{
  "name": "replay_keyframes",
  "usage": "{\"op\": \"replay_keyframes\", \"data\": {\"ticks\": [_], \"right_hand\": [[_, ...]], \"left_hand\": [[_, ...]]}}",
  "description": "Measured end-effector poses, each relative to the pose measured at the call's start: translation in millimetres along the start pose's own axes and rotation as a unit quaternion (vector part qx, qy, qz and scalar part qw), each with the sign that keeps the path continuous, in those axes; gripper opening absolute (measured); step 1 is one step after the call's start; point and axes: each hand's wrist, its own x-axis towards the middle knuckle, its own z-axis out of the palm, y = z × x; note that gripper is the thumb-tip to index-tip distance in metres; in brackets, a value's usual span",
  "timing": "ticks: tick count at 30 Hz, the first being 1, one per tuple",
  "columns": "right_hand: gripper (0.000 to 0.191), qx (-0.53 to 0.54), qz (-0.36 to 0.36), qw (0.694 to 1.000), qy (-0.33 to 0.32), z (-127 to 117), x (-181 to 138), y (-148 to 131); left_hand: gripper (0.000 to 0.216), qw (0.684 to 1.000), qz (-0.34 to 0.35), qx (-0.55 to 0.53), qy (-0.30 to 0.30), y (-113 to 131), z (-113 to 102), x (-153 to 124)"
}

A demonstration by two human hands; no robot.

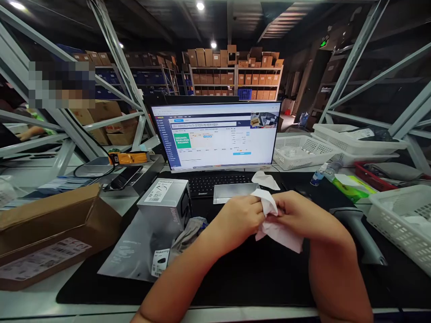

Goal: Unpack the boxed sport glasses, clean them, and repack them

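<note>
White tissue was bunched between the left hand and right hand above the black mat, curled fingers pinching it from both sides; anything inside was hidden. Wiping seemed in hand, the next move calling for a steady grip.

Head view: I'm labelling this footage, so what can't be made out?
Head view:
Anything inside the white tissue: covered by folds, left hand and right hand.
Fine print on the monitor: too small.
Left end of the cardboard box: cut off by the left edge.
Right end of the nearest white basket: cut off by the right edge.
</note>
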Motion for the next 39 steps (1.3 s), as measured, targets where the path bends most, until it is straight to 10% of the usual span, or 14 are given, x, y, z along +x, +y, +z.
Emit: {"op": "replay_keyframes", "data": {"ticks": [11,19,26,32,36,39], "right_hand": [[0.033,0.130,-0.027,0.986,-0.100,-46,-21,26],[0.017,-0.052,0.011,0.995,0.088,13,-11,-19],[0.032,0.138,-0.004,0.990,-0.020,-30,-26,-1],[0.028,0.208,0.003,0.955,0.210,-38,-25,23],[0.064,0.163,-0.023,0.836,0.524,-40,-15,35],[0.078,0.150,-0.078,0.770,0.615,-36,-11,26]], "left_hand": [[0.007,0.996,-0.008,-0.059,0.072,-6,-17,-4],[0.009,0.996,0.028,0.015,0.080,2,-13,1],[0.003,0.994,0.018,-0.032,0.101,2,-28,-3],[0.006,0.989,-0.023,-0.025,0.147,-6,-29,-5],[0.007,0.973,-0.079,-0.018,0.217,-13,-34,-8],[0.006,0.967,-0.088,-0.005,0.239,-14,-36,-10]]}}
